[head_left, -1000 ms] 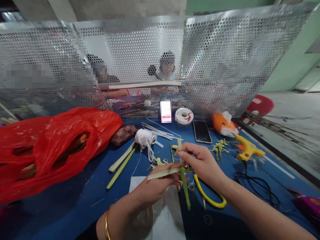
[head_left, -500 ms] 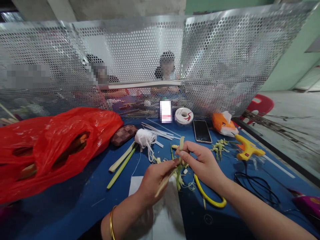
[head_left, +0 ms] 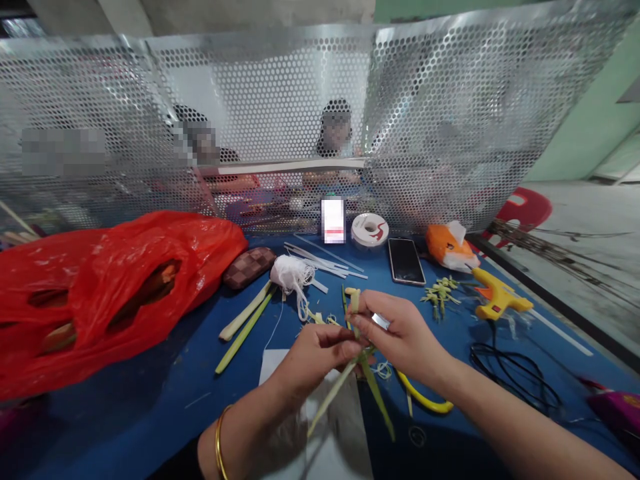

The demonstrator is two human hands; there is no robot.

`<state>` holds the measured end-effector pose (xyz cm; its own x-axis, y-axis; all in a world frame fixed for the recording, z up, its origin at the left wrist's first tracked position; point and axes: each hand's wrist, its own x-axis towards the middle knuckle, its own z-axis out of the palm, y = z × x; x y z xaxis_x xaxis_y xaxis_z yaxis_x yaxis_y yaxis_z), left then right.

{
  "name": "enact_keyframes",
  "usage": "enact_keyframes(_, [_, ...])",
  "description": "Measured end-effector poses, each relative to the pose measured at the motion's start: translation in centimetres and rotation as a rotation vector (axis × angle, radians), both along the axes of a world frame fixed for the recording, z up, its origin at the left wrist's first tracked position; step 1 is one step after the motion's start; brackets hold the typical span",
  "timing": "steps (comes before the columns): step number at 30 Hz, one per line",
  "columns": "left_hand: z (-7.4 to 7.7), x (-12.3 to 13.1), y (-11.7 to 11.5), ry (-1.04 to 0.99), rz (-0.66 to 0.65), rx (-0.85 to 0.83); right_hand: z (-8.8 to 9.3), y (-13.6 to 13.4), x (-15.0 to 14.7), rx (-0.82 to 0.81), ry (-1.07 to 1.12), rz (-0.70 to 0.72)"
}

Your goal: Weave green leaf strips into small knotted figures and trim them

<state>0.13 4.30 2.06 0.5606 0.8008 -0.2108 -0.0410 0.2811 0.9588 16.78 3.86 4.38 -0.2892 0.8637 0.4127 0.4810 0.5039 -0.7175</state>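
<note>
My left hand pinches a pale green leaf strip between thumb and fingers; its ends hang down over a white sheet. Close against it, my right hand is closed on the same leaf piece, with a short end standing up at the fingertips. How the strips cross between the fingers is partly hidden. A shiny metal bit shows in the gap of my right hand; I cannot tell whether it is held. Under the right wrist a curved yellow handle is partly covered.
Left are a red plastic bag, a checkered pouch, white yarn and leaf stalks. Right are a phone, tissues, woven leaf pieces and a yellow glue gun. Behind a perforated metal screen sit people.
The right fingers have shifted slightly, and the upright leaf end now shows shorter. A long green strip now hangs down below the hands, and the pale one hangs lower.
</note>
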Motion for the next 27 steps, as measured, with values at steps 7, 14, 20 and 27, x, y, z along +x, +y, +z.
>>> enact_keyframes(7, [-0.4, 0.3, -0.6, 0.051, -0.096, -0.065, -0.5, -0.3, -0.8, -0.056, -0.068, 0.007])
enact_keyframes(14, [-0.6, 0.5, -0.8, 0.207, -0.024, 0.024, -0.7, -0.4, -1.0, -0.11, -0.085, -0.021])
enact_keyframes(20, [-0.4, 0.8, -0.9, 0.214, -0.018, 0.018, -1.4, -0.6, -1.4, -0.024, -0.034, -0.044])
enact_keyframes(27, [-0.3, -0.1, 0.1, 0.168, 0.143, -0.038, -1.0, -1.5, -0.9, 0.152, 0.001, -0.028])
